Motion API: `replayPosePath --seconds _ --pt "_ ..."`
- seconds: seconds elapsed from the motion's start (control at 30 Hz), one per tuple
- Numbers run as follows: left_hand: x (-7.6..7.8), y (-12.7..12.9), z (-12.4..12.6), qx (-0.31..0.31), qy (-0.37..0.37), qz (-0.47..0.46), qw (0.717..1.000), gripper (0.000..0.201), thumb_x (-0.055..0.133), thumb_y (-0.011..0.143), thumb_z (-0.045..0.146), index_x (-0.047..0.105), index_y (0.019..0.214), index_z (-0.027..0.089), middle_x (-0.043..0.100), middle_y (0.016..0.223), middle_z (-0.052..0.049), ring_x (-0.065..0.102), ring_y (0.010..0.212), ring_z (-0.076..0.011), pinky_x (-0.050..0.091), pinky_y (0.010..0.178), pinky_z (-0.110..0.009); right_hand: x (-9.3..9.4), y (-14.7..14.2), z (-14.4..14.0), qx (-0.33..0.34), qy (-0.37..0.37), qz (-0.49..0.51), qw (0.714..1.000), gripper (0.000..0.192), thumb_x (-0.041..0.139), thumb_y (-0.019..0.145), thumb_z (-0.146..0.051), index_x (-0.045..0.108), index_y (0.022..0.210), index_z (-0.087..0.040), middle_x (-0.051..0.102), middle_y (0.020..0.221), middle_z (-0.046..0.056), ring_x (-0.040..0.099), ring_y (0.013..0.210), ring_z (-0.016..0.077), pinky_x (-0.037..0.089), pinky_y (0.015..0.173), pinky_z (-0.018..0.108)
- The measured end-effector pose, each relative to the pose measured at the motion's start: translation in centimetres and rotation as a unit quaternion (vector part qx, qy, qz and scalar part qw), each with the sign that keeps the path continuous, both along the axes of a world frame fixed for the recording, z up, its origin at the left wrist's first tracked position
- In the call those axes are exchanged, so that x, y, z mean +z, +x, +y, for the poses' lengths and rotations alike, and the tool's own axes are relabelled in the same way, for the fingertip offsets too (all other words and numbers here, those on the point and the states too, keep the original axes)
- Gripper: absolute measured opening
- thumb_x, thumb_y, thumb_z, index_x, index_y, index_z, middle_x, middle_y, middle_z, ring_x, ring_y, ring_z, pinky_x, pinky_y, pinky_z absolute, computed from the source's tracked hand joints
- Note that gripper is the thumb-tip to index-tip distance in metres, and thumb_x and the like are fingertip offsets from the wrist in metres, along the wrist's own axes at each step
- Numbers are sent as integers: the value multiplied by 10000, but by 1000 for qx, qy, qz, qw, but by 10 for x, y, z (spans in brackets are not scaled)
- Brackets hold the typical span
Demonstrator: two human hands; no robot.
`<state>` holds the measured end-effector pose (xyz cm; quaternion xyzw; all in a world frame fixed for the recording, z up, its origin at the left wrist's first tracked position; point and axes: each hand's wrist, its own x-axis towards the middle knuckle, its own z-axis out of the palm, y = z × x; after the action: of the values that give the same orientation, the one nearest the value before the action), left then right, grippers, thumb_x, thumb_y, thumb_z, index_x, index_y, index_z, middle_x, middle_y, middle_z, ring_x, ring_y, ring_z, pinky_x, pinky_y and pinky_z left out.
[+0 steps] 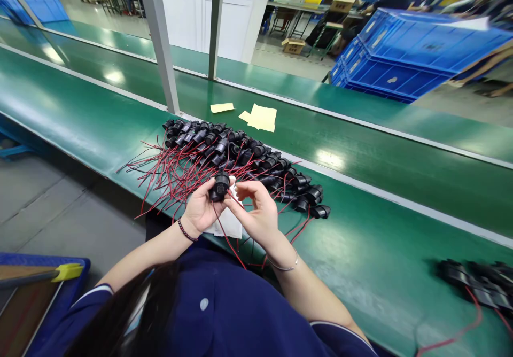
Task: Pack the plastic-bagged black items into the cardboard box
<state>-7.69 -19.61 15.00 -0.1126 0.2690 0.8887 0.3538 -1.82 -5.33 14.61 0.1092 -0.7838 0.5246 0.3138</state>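
My left hand (pixel 199 211) is closed around a black cylindrical part (pixel 219 186) with pale lettering on its side and thin wires coming from it. Close against its right side is my right hand (pixel 259 214), with thumb and fingertips pinched at a red wire (pixel 237 199) of that part. Beneath both hands lies a white cloth or paper (pixel 226 224), partly covered by them. Just beyond them spreads a pile of similar black parts (pixel 240 154), their red and dark wires (pixel 168 175) trailing toward me.
Yellow paper slips (pixel 262 117) lie on the green bench (pixel 360 239) behind the pile. More black parts (pixel 476 282) sit at far right, blurred. A metal post (pixel 160 41) rises behind the pile. Stacked blue crates (pixel 417 52) stand beyond the bench, with people farther back.
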Motion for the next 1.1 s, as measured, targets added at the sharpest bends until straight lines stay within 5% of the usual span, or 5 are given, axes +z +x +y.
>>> replayPosePath --seconds 0.17,0.5,0.7,1.1 --pt "2 0 -5 5 20 7 1000 556 497 926 196 487 1474 106 701 1241 -179 723 847 -192 607 664 -248 5 4 -2 7 26 11 1000 35 734 926 -244 703 932 -230 701 832 28 632 684 157 571 633 303" --pt "-5 -1 -9 -6 29 62 998 775 646 727 234 461 1471 126 679 1297 -181 723 1045 -271 606 747 -290 5 5 -3 8 55 27 998 45 734 919 -208 717 888 -237 705 784 18 627 637 153 543 585 296" --pt "-4 0 -12 -33 42 111 992 797 657 673 287 485 1444 186 648 1373 -162 536 1397 -334 496 1111 -471 2 6 -1 -4 96 51 994 97 727 929 -163 725 927 -261 717 818 11 670 701 165 567 646 311" --pt "-19 1 -6 -62 123 101 985 897 647 714 404 405 1535 134 447 1594 -192 233 1577 -344 275 1266 -459 8 4 -6 -36 266 190 944 205 620 975 -80 730 1051 -236 735 837 18 633 731 149 478 656 291"
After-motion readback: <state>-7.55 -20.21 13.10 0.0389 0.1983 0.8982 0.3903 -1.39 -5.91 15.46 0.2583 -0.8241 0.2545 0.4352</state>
